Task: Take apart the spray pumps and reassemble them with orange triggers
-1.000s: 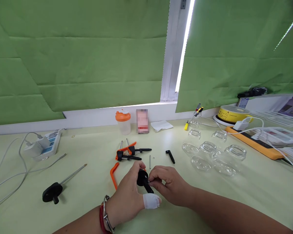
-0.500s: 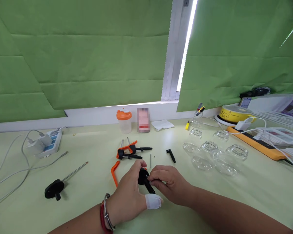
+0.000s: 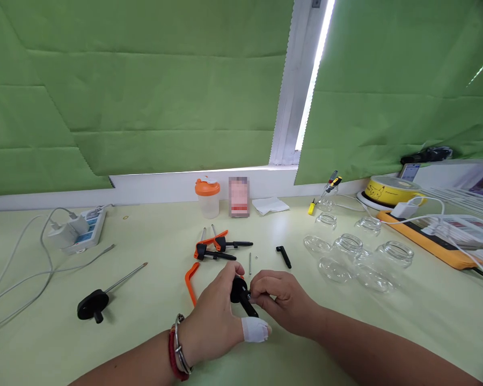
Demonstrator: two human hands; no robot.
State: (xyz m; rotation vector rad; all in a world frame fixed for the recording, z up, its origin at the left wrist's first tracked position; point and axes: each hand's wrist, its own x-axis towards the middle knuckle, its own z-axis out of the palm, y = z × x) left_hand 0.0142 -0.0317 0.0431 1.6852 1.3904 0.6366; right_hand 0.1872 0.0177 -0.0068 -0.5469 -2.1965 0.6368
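Note:
My left hand (image 3: pixel 213 327), with white tape on its thumb, is closed around a black plastic part (image 3: pixel 239 292) that has a round head and a straight stem. My right hand (image 3: pixel 284 300) pinches at the side of this part. A tiny shiny bit shows at its fingertips, too small to name. Just behind the hands, a thin metal pin (image 3: pixel 250 264) and a tiny nut-like piece (image 3: pixel 256 257) lie on the table. An orange bent lever (image 3: pixel 191 281) rests left of my left hand, and a short black lever (image 3: pixel 284 257) lies behind my right.
Two black-and-orange assemblies (image 3: pixel 215 253) lie farther back. At left are a black-handled screwdriver (image 3: pixel 94 304), a power strip (image 3: pixel 92 230) and cables. Several glass jars (image 3: pixel 348 254) stand at right, near an orange power strip (image 3: pixel 430 241). An orange-lidded cup (image 3: pixel 208 198) stands by the wall.
The view has shifted slightly. Both hands keep nearly the same pose, with the right fingertips still at the black part's side.

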